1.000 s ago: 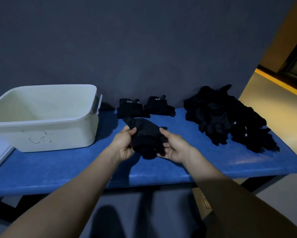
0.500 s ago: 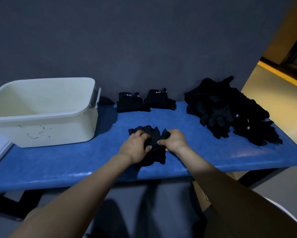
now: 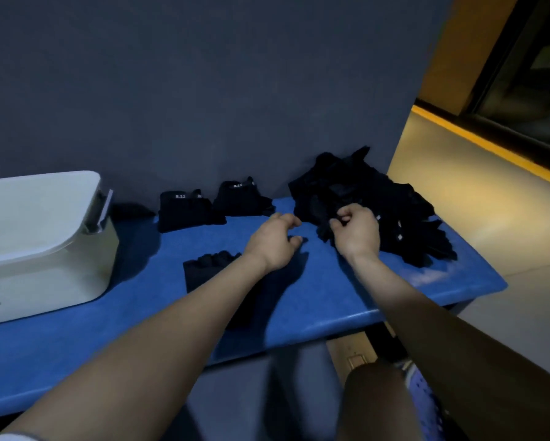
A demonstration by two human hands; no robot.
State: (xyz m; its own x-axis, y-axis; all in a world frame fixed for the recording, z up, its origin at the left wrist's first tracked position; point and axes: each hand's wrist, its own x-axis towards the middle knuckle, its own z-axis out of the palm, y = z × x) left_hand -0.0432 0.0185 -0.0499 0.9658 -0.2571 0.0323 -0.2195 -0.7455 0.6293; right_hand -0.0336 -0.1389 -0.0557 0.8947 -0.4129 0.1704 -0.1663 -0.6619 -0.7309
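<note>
The right hand (image 3: 358,232) is pinching a black glove (image 3: 325,233) from the pile (image 3: 407,214) at the table's (image 3: 140,329) far right, probably for pairing. The left hand (image 3: 275,241) is hovering beside it, loosely curled and empty, ready to help.

"Where's it looking from?"

"From the person's head, facing forward and down, out over both bare forearms onto the long blue table top (image 3: 331,297) that runs left to right against the flat dark grey wall (image 3: 203,90)."

"How close?"

"Close. The left hand (image 3: 275,241) and right hand (image 3: 358,232) sit mid-frame, and the arms fill the bottom. It's wide-angle: the pale rectangular plastic tub (image 3: 44,249) is cut by the left edge, and the heap of black fabric pieces (image 3: 394,202) lies right of centre."
</note>
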